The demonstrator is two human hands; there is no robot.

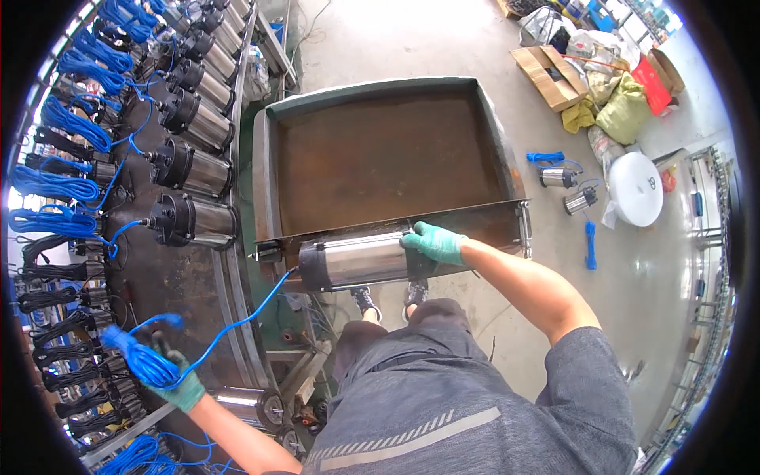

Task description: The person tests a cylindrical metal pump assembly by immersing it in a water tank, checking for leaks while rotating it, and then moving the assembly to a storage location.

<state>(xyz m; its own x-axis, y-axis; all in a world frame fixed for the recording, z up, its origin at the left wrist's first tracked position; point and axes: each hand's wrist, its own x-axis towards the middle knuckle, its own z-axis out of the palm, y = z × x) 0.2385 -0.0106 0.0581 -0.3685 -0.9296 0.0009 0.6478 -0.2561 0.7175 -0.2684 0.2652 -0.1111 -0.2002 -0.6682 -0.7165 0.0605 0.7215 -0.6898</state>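
A steel submersible pump (pixel 356 260) with black ends lies on its side across the near ledge of a metal tank (pixel 262 158). My right hand (pixel 435 243), in a green glove, is closed over the pump's right end. From its left end a blue cable runs down to a coiled bundle of blue cable (pixel 142 358). My left hand (pixel 184 385), also gloved in green, holds this bundle out to the left; its fingers are partly hidden behind the coil.
Brownish water appears to fill the tank. On the left bench (pixel 170 273), steel pumps (pixel 207 170) stand in a row beside blue and black cable coils. Two small pumps (pixel 559 177) lie on the right floor near a white round drum (pixel 636 190). Sacks and a cardboard box (pixel 552 77) sit beyond.
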